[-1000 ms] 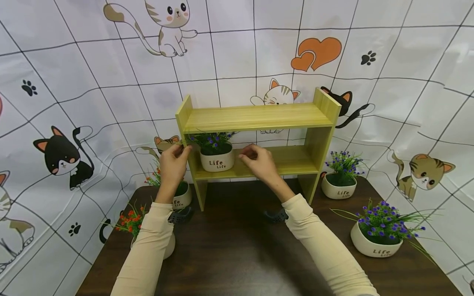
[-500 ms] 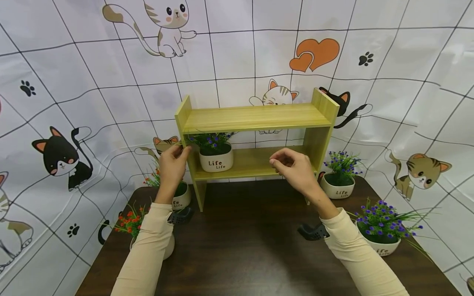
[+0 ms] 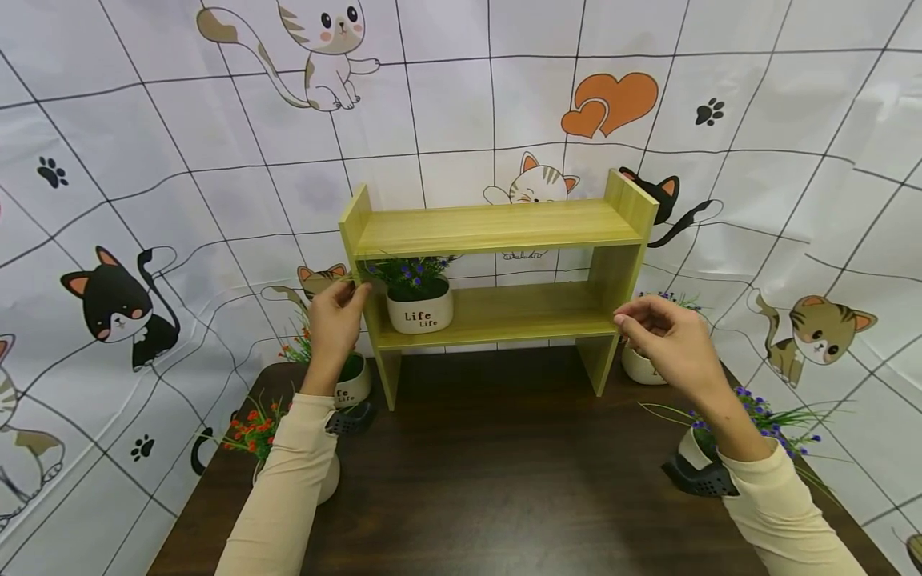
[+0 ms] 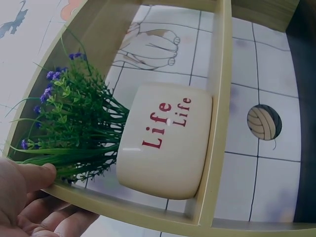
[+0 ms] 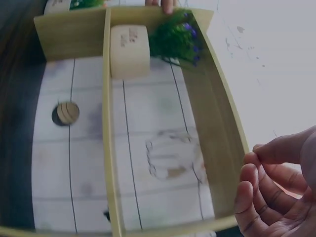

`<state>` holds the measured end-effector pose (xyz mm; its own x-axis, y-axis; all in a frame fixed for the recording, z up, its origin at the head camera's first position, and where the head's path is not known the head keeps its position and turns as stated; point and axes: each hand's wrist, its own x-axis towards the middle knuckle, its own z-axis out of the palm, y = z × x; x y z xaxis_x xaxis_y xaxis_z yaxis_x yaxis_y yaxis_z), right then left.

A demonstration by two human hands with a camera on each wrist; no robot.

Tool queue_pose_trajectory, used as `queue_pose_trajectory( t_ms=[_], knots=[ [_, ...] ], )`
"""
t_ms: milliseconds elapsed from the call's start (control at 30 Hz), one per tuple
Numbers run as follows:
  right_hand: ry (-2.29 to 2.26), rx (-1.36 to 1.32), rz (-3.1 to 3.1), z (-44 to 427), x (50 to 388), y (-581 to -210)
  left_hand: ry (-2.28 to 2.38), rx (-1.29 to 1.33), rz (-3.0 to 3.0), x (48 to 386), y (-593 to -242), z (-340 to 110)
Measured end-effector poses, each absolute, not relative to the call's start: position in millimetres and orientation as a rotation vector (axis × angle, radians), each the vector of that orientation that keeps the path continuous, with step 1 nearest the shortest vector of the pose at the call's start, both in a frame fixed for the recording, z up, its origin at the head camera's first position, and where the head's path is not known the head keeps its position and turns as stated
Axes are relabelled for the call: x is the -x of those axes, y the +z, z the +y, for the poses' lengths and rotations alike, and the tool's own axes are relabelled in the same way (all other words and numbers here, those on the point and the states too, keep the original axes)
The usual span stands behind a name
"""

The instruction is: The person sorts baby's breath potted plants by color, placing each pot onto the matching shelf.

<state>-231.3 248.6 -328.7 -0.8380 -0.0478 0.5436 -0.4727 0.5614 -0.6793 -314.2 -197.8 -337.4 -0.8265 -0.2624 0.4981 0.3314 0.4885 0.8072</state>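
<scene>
Flowerpot [image 3: 419, 316] stands upright at the left of the shelf's [image 3: 497, 228] lower level, long axis left-to-right, flowers [image 3: 414, 272] up, "Life Life" facing me. My left grip [image 3: 336, 320] pinches the shelf's left side; my right grip [image 3: 673, 340] hovers loosely curled beside its right.

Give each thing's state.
Shelf: upright
Shelved pot: upright, on lower board
Rear left pot: upright, partly hidden
Front left pot: upright, partly hidden
Rear right pot: upright, partly hidden
Front right pot: upright, partly hidden
Left grip: holding the shelf
Right grip: loosely curled, seemingly empty
</scene>
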Motion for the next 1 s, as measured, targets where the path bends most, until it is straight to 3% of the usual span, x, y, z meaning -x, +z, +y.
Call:
queue_pose_trajectory(
  t_ms=[533,1000],
  knots=[
    [1.109,-0.194,-2.323,333,191,-331,-1.334,0.038,-2.169,315,-339,-199],
    [0.98,-0.006,-2.384,401,167,-361,-1.333,0.033,-2.188,314,-339,-198]
  ],
)
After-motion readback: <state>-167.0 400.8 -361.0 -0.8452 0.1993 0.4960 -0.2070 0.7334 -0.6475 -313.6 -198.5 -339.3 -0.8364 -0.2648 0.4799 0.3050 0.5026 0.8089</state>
